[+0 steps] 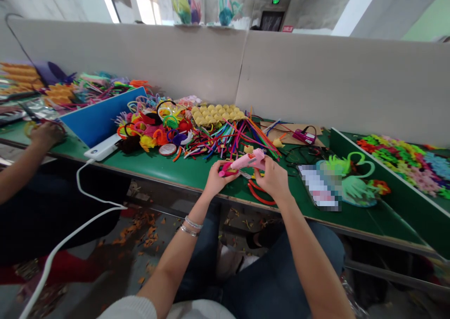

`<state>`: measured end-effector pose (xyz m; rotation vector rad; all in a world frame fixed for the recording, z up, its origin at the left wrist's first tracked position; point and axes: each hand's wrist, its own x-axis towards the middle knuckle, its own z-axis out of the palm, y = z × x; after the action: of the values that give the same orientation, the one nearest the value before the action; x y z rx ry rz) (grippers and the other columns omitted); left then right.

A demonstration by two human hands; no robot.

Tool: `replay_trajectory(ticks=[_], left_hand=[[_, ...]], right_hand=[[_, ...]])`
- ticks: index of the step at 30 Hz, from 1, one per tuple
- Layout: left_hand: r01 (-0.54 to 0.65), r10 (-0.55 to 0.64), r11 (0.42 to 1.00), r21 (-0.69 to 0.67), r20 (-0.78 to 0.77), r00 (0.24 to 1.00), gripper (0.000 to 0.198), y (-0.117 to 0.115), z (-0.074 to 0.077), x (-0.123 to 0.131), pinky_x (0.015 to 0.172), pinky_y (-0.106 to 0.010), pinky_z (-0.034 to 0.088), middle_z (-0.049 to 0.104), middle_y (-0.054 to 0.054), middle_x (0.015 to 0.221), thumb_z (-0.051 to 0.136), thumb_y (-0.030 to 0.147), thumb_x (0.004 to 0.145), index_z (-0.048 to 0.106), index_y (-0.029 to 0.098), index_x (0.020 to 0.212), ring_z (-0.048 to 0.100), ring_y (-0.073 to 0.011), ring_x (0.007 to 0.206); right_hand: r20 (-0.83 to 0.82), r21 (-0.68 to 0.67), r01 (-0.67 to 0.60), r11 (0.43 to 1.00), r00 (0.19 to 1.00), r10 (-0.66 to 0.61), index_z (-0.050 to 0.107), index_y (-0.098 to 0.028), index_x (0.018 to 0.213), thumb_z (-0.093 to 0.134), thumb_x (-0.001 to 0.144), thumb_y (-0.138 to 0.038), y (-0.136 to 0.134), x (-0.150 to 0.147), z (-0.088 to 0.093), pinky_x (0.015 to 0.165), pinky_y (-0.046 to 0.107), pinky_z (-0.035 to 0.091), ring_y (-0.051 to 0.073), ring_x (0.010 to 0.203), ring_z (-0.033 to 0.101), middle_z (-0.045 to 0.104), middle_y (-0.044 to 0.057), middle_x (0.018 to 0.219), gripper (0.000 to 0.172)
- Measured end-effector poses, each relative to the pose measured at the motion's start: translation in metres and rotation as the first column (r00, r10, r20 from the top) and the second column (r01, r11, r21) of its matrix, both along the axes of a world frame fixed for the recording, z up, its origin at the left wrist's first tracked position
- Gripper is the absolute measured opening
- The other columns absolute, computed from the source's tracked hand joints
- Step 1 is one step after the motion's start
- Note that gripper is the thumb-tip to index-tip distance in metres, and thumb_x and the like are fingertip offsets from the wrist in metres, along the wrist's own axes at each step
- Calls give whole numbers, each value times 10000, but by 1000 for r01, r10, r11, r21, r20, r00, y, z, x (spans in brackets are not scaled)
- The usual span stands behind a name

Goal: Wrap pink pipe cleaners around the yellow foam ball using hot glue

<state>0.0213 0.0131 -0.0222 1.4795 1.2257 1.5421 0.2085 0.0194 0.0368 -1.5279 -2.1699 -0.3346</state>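
My right hand [277,178] grips a pink hot glue gun [249,159], its nozzle end pointing left toward my other hand. Between the fingers of my left hand [217,177] is a small bright pink fuzzy piece [228,170], perhaps bent pipe cleaner; its exact shape is partly hidden. The glue gun's tip is close to this piece, and I cannot tell whether they touch. Under my hands, a pair of scissors with red-orange handles [260,196] lies on the green table [161,169].
Behind my hands lie loose pipe cleaners [225,138], a yellow egg-tray sheet [218,114] and a heap of fuzzy pieces [151,131]. Rightward are a phone [318,188] and a green divider [390,178]. A white power strip [102,148] and a co-worker's hand [47,134] are at left.
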Motion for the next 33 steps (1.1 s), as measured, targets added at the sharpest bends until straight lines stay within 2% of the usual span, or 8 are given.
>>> replay_trajectory(ticks=[4, 9, 16, 26, 33], left_hand=[[31, -31, 999, 7, 16, 999, 483, 0, 1, -1, 816, -317, 478, 639, -46, 911, 776, 356, 577, 577, 180, 981, 620, -188, 891], [15, -15, 1000, 3, -30, 999, 487, 0, 1, -2, 808, -328, 483, 642, -57, 916, 783, 364, 565, 576, 170, 961, 623, -192, 869], [22, -22, 1000, 11, -20, 1000, 491, 0, 0, -1, 818, -321, 476, 638, -60, 938, 780, 375, 571, 575, 177, 970, 608, -189, 890], [25, -24, 1000, 7, -25, 999, 484, -1, 4, -1, 834, -317, 471, 640, -63, 954, 793, 357, 551, 590, 171, 949, 614, -194, 909], [24, -23, 1000, 10, -24, 999, 489, 0, 3, 0, 841, -327, 473, 641, -71, 991, 790, 360, 555, 591, 177, 963, 610, -203, 936]], right_hand=[[-5, 3, 11, 1000, 1000, -11, 460, -98, 1126, 434, 801, -308, -1, -1, 2, 653, 327, 469, 270, 853, 608, 626, 178, 972, 387], [-7, 2, 52, 999, 999, -52, 459, -104, 1123, 436, 798, -307, -1, -1, 3, 658, 328, 469, 270, 843, 611, 631, 171, 936, 384], [-1, 3, 72, 997, 997, -72, 456, -85, 1126, 430, 795, -314, -1, 1, 3, 657, 320, 455, 269, 834, 606, 625, 175, 911, 403], [12, 189, 43, 981, 999, -46, 491, -96, 1048, 465, 760, -284, 4, 6, 1, 535, 271, 395, 223, 689, 590, 615, 112, 763, 345], [11, 184, 59, 981, 998, -62, 495, -87, 1058, 466, 761, -268, 2, 8, 4, 531, 267, 378, 218, 706, 588, 622, 116, 776, 349]])
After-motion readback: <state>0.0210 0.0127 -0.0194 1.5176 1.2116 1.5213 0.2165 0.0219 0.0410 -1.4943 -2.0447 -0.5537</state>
